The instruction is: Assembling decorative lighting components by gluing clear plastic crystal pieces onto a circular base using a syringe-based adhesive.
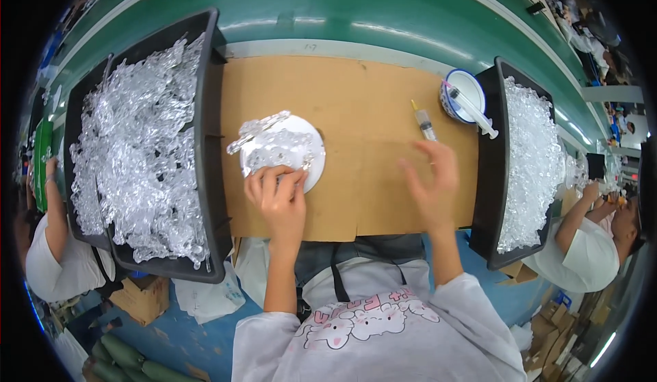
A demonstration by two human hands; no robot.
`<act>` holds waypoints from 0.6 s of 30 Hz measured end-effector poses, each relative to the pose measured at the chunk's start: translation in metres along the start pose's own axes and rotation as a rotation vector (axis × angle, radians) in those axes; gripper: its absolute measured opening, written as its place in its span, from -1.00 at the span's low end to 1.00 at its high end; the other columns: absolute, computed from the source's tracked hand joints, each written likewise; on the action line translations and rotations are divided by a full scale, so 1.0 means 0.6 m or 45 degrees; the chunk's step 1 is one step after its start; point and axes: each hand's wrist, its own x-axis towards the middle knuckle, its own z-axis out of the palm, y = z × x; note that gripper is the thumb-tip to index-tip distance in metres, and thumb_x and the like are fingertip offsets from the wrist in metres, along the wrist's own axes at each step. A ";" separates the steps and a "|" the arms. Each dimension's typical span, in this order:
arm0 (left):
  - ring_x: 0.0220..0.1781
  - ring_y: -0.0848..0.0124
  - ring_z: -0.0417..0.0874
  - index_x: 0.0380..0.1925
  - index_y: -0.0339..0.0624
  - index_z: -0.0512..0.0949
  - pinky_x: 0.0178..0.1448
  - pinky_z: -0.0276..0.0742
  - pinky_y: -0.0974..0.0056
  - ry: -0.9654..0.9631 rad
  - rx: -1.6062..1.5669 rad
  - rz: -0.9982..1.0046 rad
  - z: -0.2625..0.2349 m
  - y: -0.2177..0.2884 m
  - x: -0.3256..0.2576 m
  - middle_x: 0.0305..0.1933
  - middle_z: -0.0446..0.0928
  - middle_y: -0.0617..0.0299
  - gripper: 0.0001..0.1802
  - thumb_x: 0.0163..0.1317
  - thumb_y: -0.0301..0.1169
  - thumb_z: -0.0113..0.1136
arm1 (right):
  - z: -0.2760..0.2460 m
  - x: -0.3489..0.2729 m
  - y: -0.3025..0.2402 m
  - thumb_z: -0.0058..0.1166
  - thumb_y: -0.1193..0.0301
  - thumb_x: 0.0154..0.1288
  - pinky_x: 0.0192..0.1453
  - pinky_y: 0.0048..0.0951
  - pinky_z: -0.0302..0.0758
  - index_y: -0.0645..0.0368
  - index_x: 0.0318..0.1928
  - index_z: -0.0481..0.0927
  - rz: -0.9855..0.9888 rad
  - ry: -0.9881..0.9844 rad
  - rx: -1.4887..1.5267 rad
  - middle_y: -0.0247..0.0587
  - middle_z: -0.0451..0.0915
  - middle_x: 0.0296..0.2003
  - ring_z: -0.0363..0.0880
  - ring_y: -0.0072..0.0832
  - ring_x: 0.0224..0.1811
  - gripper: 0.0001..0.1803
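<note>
My left hand (279, 194) is at the near rim of a round white plate (317, 146), fingers curled and pinched on a clear plastic piece. Several shiny clear plastic pieces (277, 148) lie on the plate, one of them jutting past its upper left rim. To the right, my right hand (436, 180) hovers above the cardboard, thumb and forefinger apart, with nothing seen between them. Just beyond its fingers lies a syringe (425, 124) with a yellow tip. A second syringe (469, 105) with a pink tip rests across a blue-and-white bowl (471, 81).
A large black bin (212, 142) heaped with clear plastic pieces flanks the cardboard sheet (369, 204) on the left. Another black bin (494, 176) holding smaller clear pieces stands at right. Behind runs a green surface (308, 12). People work on both sides.
</note>
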 end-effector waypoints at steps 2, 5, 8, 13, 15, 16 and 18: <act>-0.13 0.24 0.44 -0.50 -0.10 0.61 0.15 0.22 0.06 -0.007 -0.021 0.006 -0.002 0.001 0.002 -0.31 0.52 0.32 -0.89 -0.09 -0.49 0.35 | -0.042 0.003 0.037 0.26 0.50 0.03 -0.06 -0.39 0.42 0.12 -0.06 0.56 -0.005 -0.040 -0.110 -0.15 0.52 -0.16 0.50 -0.29 -0.11 -0.62; -0.15 0.26 0.45 -0.51 -0.11 0.61 0.06 0.28 0.11 0.030 -0.014 0.002 -0.001 0.002 0.005 -0.34 0.52 0.31 -0.87 -0.10 -0.51 0.38 | -0.052 -0.009 0.080 0.25 0.52 0.03 0.03 -0.34 0.42 0.12 -0.08 0.58 -0.021 -0.153 -0.169 -0.10 0.52 -0.08 0.50 -0.21 -0.04 -0.63; -0.15 0.26 0.45 -0.50 -0.14 0.62 -0.01 0.32 0.17 0.000 -0.016 -0.040 0.000 0.011 0.009 -0.35 0.52 0.30 -0.86 -0.12 -0.53 0.38 | -0.042 -0.015 0.103 0.23 0.53 0.03 0.03 -0.34 0.43 0.13 -0.13 0.60 0.012 -0.218 -0.031 -0.08 0.52 -0.06 0.51 -0.20 -0.03 -0.68; -0.18 0.30 0.47 -0.46 -0.21 0.64 -0.16 0.41 0.29 -0.020 0.007 -0.036 0.002 0.014 0.010 -0.33 0.53 0.25 -0.83 -0.12 -0.63 0.37 | -0.029 -0.055 0.073 0.16 0.58 0.03 -0.11 -0.39 0.48 0.16 -0.24 0.61 0.104 -0.348 0.575 -0.05 0.54 -0.09 0.56 -0.27 -0.14 -0.78; -0.18 0.31 0.47 -0.46 -0.21 0.64 -0.17 0.41 0.30 -0.038 0.018 -0.052 -0.001 0.014 0.009 -0.34 0.53 0.25 -0.82 -0.12 -0.63 0.37 | -0.026 -0.065 0.043 0.17 0.58 0.01 -0.13 -0.41 0.49 0.15 -0.26 0.61 0.078 -0.459 0.661 -0.07 0.55 -0.10 0.56 -0.29 -0.17 -0.79; -0.18 0.30 0.47 -0.47 -0.19 0.64 -0.14 0.40 0.27 -0.035 0.008 -0.072 0.001 0.015 0.009 -0.34 0.52 0.27 -0.82 -0.14 -0.61 0.39 | -0.022 -0.069 0.036 0.18 0.58 -0.01 -0.15 -0.43 0.50 0.15 -0.29 0.62 0.029 -0.562 0.721 -0.08 0.56 -0.11 0.57 -0.31 -0.20 -0.79; -0.17 0.28 0.47 -0.48 -0.17 0.64 -0.10 0.39 0.23 -0.047 0.010 -0.092 0.003 0.017 0.008 -0.35 0.52 0.28 -0.82 -0.16 -0.59 0.41 | -0.005 -0.074 0.026 0.18 0.58 -0.04 -0.18 -0.44 0.50 0.15 -0.31 0.62 0.043 -0.553 0.760 -0.10 0.56 -0.11 0.57 -0.32 -0.23 -0.80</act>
